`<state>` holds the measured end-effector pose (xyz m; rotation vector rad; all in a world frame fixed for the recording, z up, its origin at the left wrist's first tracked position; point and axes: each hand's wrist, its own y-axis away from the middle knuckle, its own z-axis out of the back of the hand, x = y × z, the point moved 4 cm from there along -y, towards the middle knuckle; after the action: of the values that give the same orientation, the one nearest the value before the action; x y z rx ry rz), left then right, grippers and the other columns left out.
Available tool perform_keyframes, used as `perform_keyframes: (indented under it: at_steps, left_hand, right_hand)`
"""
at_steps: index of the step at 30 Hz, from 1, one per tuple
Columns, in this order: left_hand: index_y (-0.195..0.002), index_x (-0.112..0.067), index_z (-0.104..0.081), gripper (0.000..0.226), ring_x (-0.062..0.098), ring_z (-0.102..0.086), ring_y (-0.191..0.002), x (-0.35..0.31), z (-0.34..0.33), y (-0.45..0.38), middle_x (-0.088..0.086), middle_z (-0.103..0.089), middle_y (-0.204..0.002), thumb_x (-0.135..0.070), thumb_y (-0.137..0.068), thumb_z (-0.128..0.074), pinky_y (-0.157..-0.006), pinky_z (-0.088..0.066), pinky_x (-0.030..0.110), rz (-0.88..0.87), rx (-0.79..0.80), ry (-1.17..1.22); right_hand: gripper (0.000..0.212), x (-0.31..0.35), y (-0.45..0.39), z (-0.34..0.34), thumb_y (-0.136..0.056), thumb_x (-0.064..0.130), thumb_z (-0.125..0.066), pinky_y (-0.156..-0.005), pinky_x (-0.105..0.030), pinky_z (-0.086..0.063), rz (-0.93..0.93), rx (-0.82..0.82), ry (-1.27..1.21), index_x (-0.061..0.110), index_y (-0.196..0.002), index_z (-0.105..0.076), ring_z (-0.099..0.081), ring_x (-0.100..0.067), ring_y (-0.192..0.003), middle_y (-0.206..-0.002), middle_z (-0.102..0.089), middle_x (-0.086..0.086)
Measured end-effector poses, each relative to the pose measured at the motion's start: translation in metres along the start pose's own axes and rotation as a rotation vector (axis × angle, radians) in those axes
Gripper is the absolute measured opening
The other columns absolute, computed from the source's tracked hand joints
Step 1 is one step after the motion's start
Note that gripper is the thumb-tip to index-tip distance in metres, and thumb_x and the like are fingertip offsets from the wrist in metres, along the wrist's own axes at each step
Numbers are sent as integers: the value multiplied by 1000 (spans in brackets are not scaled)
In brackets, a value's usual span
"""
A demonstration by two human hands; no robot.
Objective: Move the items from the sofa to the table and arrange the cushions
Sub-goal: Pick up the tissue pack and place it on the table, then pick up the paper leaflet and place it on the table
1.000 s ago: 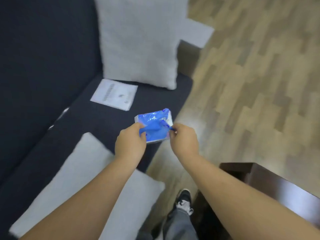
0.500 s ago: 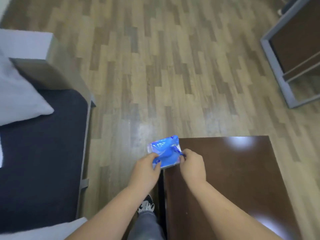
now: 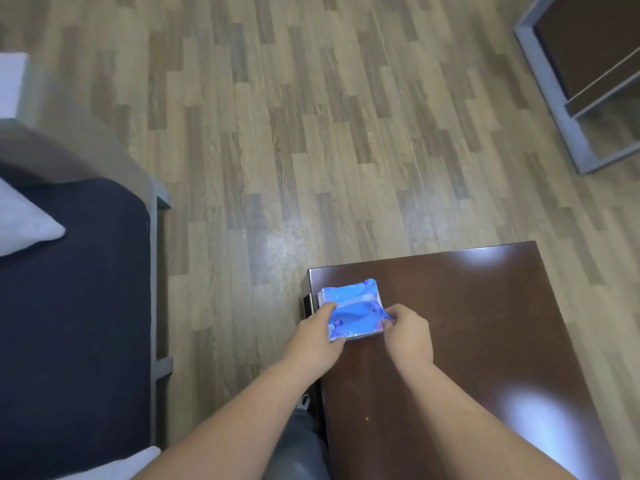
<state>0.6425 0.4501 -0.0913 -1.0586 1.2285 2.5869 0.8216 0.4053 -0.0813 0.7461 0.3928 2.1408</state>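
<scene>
A blue and white plastic packet (image 3: pixel 353 308) sits over the near left corner of the dark brown table (image 3: pixel 485 341). My left hand (image 3: pixel 317 342) grips its left edge and my right hand (image 3: pixel 408 336) pinches its right edge. Whether the packet rests on the tabletop or hovers just above it I cannot tell. The dark navy sofa seat (image 3: pixel 76 306) lies at the left, with a corner of one white cushion (image 3: pixel 24 226) at its far end and the edge of a second white cushion (image 3: pixel 114 467) at the bottom left.
Wood-pattern floor (image 3: pixel 294 133) fills the gap between sofa and table and the space beyond. The sofa's grey armrest (image 3: pixel 69 150) stands at the far left. A grey-framed dark cabinet (image 3: pixel 588 71) occupies the top right corner. My leg and shoe (image 3: pixel 301 441) show between my arms.
My view swung from the sofa to the table. Both hands carried the blue packet from above the sofa seat, across the floor gap, to the table's near left corner.
</scene>
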Motion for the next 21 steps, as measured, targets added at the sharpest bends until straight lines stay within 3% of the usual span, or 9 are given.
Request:
perform_keyframes:
  at_steps: [5,9,13,17,21]
  left_hand:
    - [-150,-29,-33,69,21,-61,-111,7,8,0,4,-62,-130,-29,-89,-65,-82,-43,23,2,46,46]
    - [-151,-26,-36,68,19,-55,-129,21,45,10,3,-54,-146,-26,-91,-66,-98,-43,24,32,-20,110]
    - [-148,-25,-40,60,19,-55,-128,52,112,37,4,-56,-144,-28,-93,-65,-99,-45,25,96,-192,135]
    - [-147,-26,-42,54,16,-54,-130,98,194,74,-1,-53,-147,-27,-96,-60,-100,-47,27,166,-391,174]
    - [-141,-26,-49,46,11,-60,-115,161,265,124,-5,-60,-137,-26,-96,-59,-97,-51,32,255,-608,252]
  right_hand:
    - [34,16,-1,1,-77,3,-48,-67,-31,-45,98,-20,84,19,-103,-65,-61,-25,-94,-107,-65,-2]
    - [40,59,8,-10,-84,6,-55,-87,-40,-50,316,-93,226,12,-123,-62,-49,-27,-126,-137,-53,-4]
    - [30,131,27,-37,-81,6,-60,-88,-41,-50,530,-31,226,6,-111,-66,-57,-35,-111,-120,-62,-13]
    - [35,224,63,-73,-81,7,-61,-92,-42,-49,710,88,188,6,-116,-64,-58,-36,-112,-121,-62,-13]
    - [37,310,120,-119,-89,14,-53,-94,-36,-45,815,193,183,13,-126,-58,-54,-25,-118,-131,-58,-3]
